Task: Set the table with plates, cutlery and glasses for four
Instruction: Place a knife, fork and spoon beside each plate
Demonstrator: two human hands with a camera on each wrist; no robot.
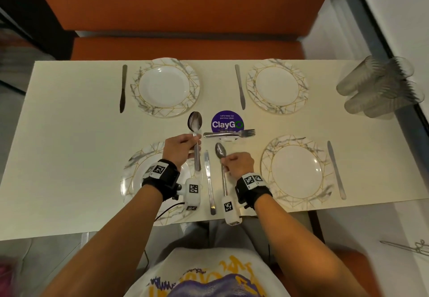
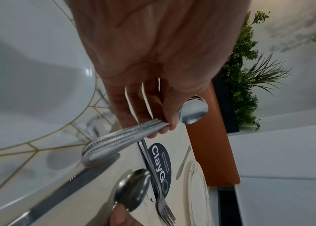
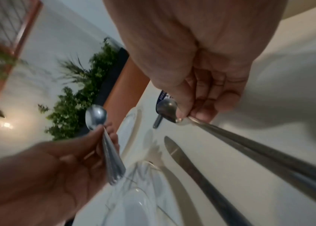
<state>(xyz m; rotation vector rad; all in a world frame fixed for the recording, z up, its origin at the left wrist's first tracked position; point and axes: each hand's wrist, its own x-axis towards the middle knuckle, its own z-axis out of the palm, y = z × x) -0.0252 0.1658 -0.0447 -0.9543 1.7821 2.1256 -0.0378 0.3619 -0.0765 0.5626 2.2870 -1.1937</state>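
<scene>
My left hand (image 1: 185, 146) grips a bunch of spoons (image 1: 195, 122) by the handles above the near-left plate (image 1: 132, 180), bowls pointing away. In the left wrist view its fingers (image 2: 149, 110) curl round the stacked handles (image 2: 118, 140). My right hand (image 1: 232, 162) pinches a single spoon (image 1: 220, 151) at the neck, just right of the knife (image 1: 210, 180) that lies beside that plate. The right wrist view shows thumb and fingers (image 3: 197, 113) on that spoon (image 3: 167, 111). One fork (image 1: 229, 133) lies crosswise on the table by the purple sticker (image 1: 227, 122).
Three more marbled plates stand at far left (image 1: 193, 88), far right (image 1: 251, 88) and near right (image 1: 267, 171), each with a knife alongside. Stacked clear glasses (image 1: 378, 85) lie at the table's right end. An orange bench (image 1: 181, 46) runs behind the table.
</scene>
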